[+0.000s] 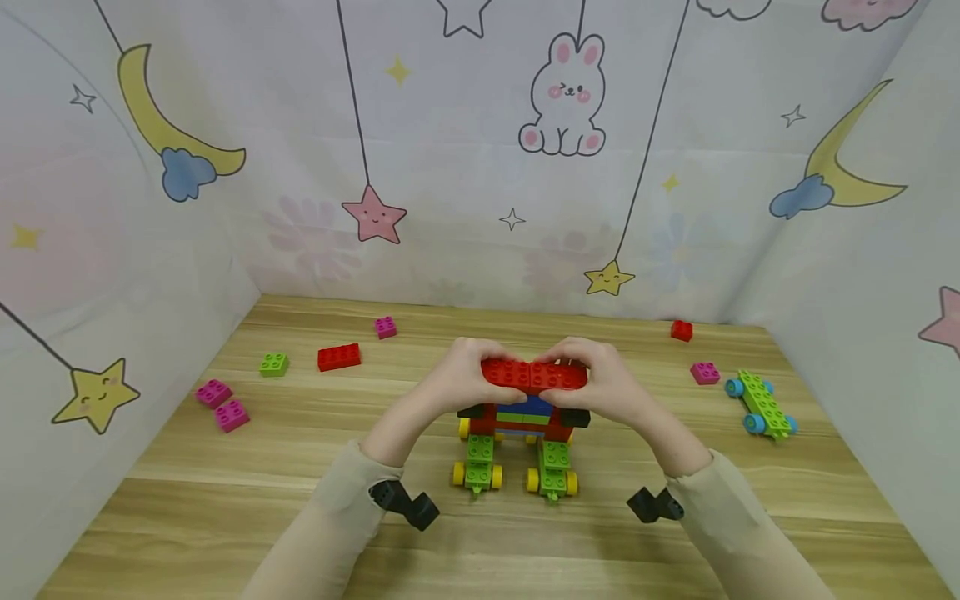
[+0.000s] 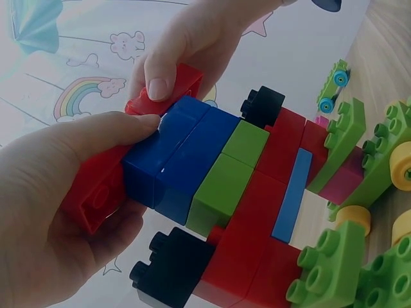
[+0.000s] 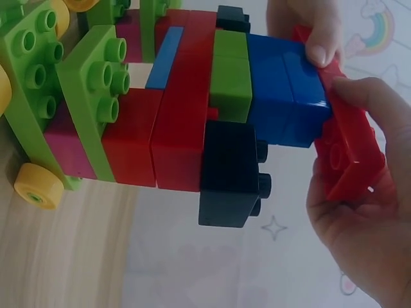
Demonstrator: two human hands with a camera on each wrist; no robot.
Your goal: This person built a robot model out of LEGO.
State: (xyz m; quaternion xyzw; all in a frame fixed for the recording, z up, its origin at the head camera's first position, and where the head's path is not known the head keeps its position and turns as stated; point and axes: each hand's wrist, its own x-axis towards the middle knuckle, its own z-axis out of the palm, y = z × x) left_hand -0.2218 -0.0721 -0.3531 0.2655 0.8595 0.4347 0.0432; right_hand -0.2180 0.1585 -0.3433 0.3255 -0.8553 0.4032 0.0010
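Observation:
Two red bricks [image 1: 506, 374] lie end to end on top of a built block figure, above its blue bricks [image 2: 186, 141]. My left hand [image 1: 468, 379] grips the left red brick between thumb and fingers; my right hand [image 1: 600, 379] grips the right one [image 3: 350, 144]. Both thumbs lie along the near side, close together. Below the blue come green bricks [image 3: 231, 77], then red ones [image 3: 183, 122] with a black brick [image 2: 173, 266] at each side. Green wheeled bases [image 1: 553, 471] with yellow wheels carry the figure on the table.
On the left of the wooden table [image 1: 300, 500] lie pink bricks [image 1: 232, 415], a green brick [image 1: 273, 364] and a red brick [image 1: 339, 357]. At the right are a green car with blue wheels [image 1: 763, 406], a pink brick [image 1: 705, 372] and a small red brick [image 1: 682, 330].

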